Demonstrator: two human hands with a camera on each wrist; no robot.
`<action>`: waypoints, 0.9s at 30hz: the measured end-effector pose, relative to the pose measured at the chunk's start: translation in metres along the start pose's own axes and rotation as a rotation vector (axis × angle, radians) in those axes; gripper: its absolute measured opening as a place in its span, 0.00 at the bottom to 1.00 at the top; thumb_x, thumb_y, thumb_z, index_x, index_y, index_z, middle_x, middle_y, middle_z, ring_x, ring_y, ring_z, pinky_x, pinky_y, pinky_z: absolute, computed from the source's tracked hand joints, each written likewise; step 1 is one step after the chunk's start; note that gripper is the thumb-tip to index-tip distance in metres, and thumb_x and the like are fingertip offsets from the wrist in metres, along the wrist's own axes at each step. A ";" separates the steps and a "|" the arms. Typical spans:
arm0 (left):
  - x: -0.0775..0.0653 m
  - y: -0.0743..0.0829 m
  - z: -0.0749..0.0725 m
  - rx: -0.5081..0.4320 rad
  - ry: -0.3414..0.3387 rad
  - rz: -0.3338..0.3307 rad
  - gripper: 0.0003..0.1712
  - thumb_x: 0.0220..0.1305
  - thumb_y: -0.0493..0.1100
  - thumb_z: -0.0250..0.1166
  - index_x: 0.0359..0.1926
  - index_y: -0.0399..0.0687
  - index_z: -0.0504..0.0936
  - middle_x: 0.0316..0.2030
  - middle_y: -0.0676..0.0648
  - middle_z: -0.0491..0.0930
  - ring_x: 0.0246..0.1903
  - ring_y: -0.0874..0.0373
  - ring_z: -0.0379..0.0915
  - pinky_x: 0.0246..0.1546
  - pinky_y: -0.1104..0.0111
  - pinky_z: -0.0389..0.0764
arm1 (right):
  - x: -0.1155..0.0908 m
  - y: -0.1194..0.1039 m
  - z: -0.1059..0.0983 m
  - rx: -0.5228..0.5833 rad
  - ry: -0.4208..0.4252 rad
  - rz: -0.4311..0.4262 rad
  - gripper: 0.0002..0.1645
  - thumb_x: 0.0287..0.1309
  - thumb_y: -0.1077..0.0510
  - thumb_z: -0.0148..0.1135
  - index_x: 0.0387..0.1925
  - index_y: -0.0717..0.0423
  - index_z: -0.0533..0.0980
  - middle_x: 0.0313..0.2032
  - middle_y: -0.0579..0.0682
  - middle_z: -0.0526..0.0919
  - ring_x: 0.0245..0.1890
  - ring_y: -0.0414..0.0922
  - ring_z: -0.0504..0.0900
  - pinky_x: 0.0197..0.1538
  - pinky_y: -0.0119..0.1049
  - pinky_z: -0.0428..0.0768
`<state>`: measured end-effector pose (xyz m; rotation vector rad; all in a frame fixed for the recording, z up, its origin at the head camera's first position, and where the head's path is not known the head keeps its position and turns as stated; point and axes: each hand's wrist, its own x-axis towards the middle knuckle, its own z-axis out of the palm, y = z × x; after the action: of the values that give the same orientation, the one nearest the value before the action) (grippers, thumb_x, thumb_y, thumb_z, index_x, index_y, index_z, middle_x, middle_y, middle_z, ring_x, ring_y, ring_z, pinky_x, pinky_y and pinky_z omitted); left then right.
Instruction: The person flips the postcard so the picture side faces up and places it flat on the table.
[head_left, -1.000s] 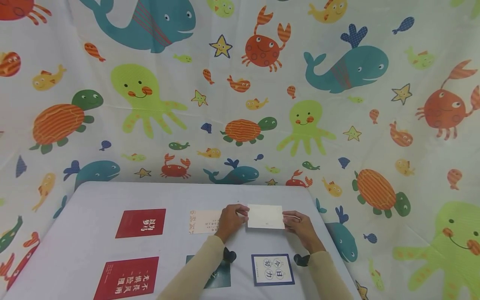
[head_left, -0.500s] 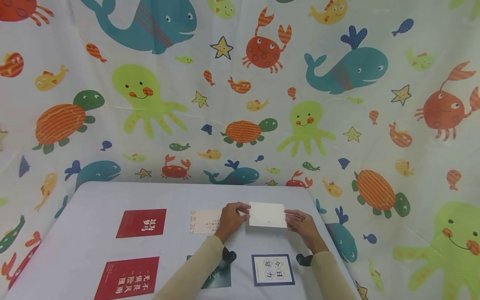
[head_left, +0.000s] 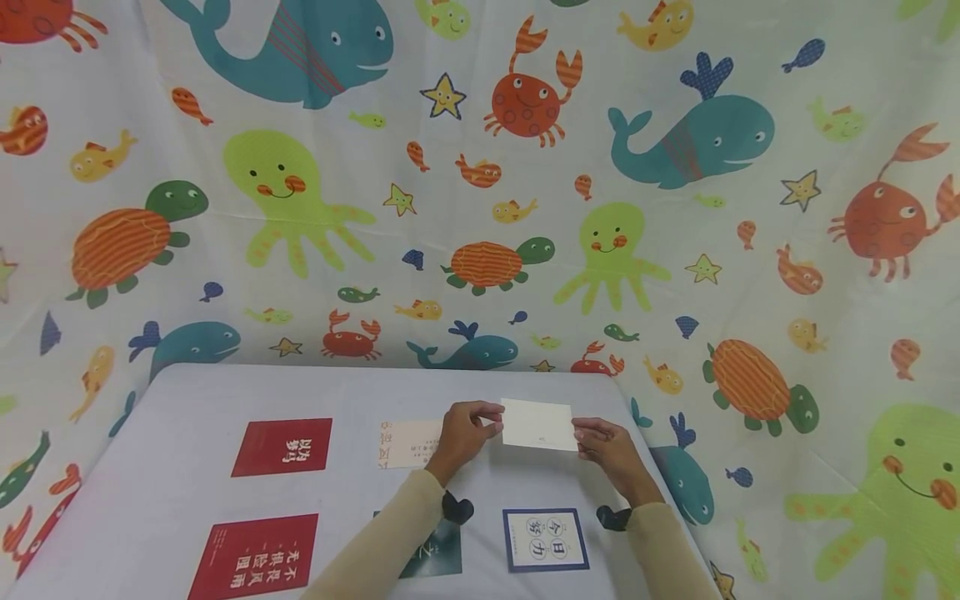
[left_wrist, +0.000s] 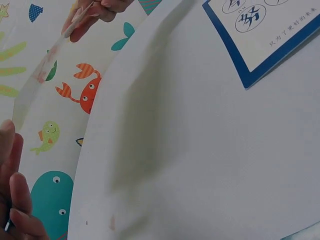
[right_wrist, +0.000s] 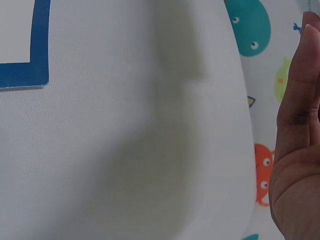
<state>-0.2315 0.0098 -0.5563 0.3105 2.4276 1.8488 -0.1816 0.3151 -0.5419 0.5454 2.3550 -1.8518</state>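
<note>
A blank-looking cream card (head_left: 536, 423) is held raised and tilted above the far right part of the table. My left hand (head_left: 467, 437) pinches its left edge between thumb and fingers. At the right edge, my right hand (head_left: 613, 454) grips it the same way. Edge-on in the left wrist view, the card (left_wrist: 36, 80) spans both hands, with faint reddish print on its underside. A blue-bordered card with Chinese characters (head_left: 546, 540) lies nearer me, below the raised one. Beside my left hand, a pale pink card (head_left: 408, 443) is partly covered by it.
Two red cards, one farther back (head_left: 281, 447) and one nearer (head_left: 255, 554), lie on the left of the white table (head_left: 180, 433). A dark green card (head_left: 438, 554) is partly hidden under my left forearm. A sea-animal curtain (head_left: 480, 200) hangs behind the table.
Both hands have lifted the cream card a little higher and shifted it slightly right. It is tilted more, and its shadow shows farther below it. The other cards have not moved.
</note>
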 end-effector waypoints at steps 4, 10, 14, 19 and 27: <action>-0.001 0.003 -0.001 -0.013 -0.012 0.005 0.14 0.66 0.42 0.76 0.51 0.59 0.92 0.46 0.56 0.92 0.39 0.59 0.76 0.43 0.71 0.79 | -0.001 -0.001 -0.003 -0.004 0.000 -0.007 0.27 0.65 0.49 0.74 0.62 0.53 0.82 0.55 0.51 0.91 0.47 0.50 0.90 0.50 0.34 0.87; 0.000 0.009 -0.002 -0.020 -0.021 0.028 0.10 0.67 0.40 0.74 0.47 0.57 0.93 0.46 0.55 0.92 0.42 0.60 0.78 0.45 0.71 0.79 | -0.002 -0.006 -0.005 -0.033 0.022 -0.028 0.19 0.72 0.54 0.68 0.60 0.55 0.84 0.56 0.54 0.90 0.53 0.61 0.89 0.51 0.34 0.86; 0.002 0.014 -0.001 -0.033 -0.009 0.013 0.06 0.69 0.42 0.73 0.44 0.58 0.93 0.42 0.56 0.91 0.41 0.60 0.77 0.44 0.71 0.78 | -0.003 -0.009 -0.002 -0.032 0.029 -0.042 0.16 0.72 0.54 0.69 0.55 0.56 0.85 0.57 0.56 0.90 0.57 0.65 0.84 0.57 0.42 0.84; 0.002 0.016 0.001 -0.050 0.033 0.022 0.05 0.70 0.43 0.72 0.42 0.58 0.93 0.40 0.56 0.89 0.37 0.57 0.76 0.41 0.69 0.79 | -0.004 -0.010 0.001 -0.023 0.056 -0.048 0.18 0.64 0.47 0.75 0.50 0.52 0.87 0.58 0.52 0.89 0.62 0.62 0.80 0.64 0.51 0.80; -0.001 0.017 0.010 -0.042 0.127 0.035 0.04 0.68 0.44 0.74 0.43 0.57 0.92 0.40 0.56 0.91 0.37 0.61 0.78 0.44 0.70 0.80 | -0.004 -0.005 0.005 -0.012 0.089 -0.085 0.23 0.65 0.47 0.75 0.54 0.56 0.84 0.55 0.57 0.89 0.54 0.55 0.88 0.57 0.38 0.86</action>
<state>-0.2266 0.0234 -0.5430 0.2409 2.4753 1.9887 -0.1799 0.3080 -0.5374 0.5460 2.4815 -1.8839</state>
